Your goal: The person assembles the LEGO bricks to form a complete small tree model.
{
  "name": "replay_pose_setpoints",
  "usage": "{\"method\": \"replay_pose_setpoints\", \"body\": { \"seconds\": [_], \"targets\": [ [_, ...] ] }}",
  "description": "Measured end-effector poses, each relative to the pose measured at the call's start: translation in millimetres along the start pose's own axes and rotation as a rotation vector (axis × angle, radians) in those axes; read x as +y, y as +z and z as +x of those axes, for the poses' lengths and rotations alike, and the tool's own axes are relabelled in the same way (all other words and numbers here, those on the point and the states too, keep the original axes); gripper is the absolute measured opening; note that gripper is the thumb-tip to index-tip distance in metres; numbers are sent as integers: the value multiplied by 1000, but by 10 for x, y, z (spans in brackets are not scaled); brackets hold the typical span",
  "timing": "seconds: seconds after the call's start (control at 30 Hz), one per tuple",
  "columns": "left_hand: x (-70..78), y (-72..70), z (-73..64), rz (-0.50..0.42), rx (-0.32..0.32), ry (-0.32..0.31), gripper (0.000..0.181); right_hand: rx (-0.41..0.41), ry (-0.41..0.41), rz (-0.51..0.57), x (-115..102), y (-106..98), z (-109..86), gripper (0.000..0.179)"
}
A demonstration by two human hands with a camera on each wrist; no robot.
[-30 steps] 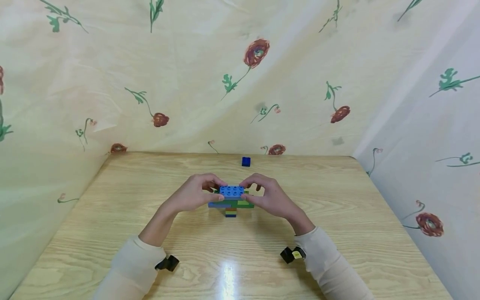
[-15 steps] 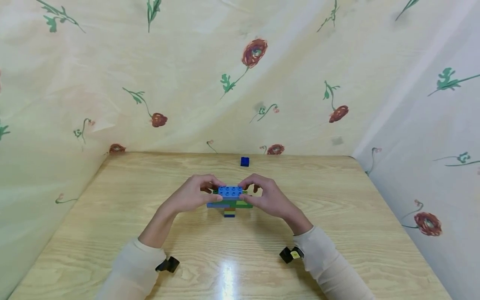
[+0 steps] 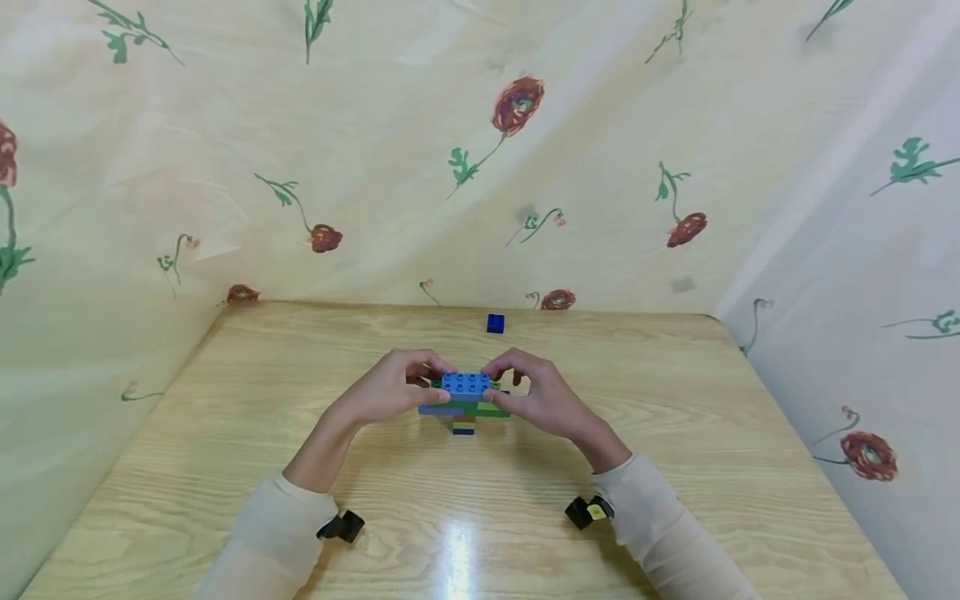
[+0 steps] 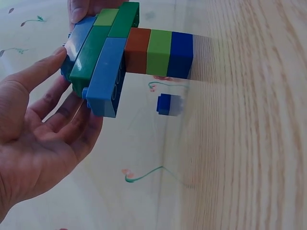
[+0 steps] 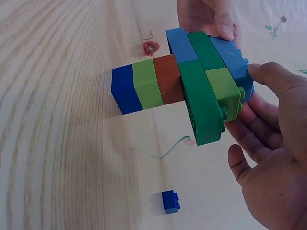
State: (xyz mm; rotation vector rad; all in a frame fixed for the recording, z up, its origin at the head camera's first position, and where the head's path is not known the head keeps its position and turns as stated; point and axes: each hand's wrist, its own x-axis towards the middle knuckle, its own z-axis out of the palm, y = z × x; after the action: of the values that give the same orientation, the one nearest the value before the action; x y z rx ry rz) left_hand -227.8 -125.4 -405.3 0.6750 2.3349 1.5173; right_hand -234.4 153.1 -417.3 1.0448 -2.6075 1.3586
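Observation:
In the head view, a light blue toy brick (image 3: 466, 383) tops a stack of bricks at mid-table. My left hand (image 3: 382, 390) pinches its left end between thumb and fingers, while my right hand (image 3: 543, 397) pinches the right end. Beneath it, the left wrist view shows a layer with a green brick (image 4: 90, 58) and a lime brick (image 4: 107, 17). Lower come a blue brick (image 4: 104, 76) and another green brick (image 5: 201, 103), side by side. A narrow column carries these: a brown-orange brick (image 5: 168, 79), a lime brick (image 5: 147, 83) and a dark blue brick (image 5: 126, 89) standing on the table.
A small dark blue brick (image 3: 496, 323) lies behind the stack, near the back edge of the wooden table (image 3: 675, 450). Flowered cloth (image 3: 375, 167) rises behind the table and along both sides. Each sleeve bears a black wrist camera, such as the left camera (image 3: 342, 527).
The head view has shifted slightly. Both hands stay on the top brick, and the stack stands in the same place.

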Motion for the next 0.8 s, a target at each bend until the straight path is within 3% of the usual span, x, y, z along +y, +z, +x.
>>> {"method": "replay_pose_setpoints", "body": {
  "seconds": [0.47, 0.8],
  "targets": [
    [38, 15, -14, 59, 7, -28, 25, -12, 22, -11, -38, -13, -18, 25],
    [28, 13, -4, 61, 5, -42, 27, -89, -16, -71, -55, -246, 103, 23]
  ]
}}
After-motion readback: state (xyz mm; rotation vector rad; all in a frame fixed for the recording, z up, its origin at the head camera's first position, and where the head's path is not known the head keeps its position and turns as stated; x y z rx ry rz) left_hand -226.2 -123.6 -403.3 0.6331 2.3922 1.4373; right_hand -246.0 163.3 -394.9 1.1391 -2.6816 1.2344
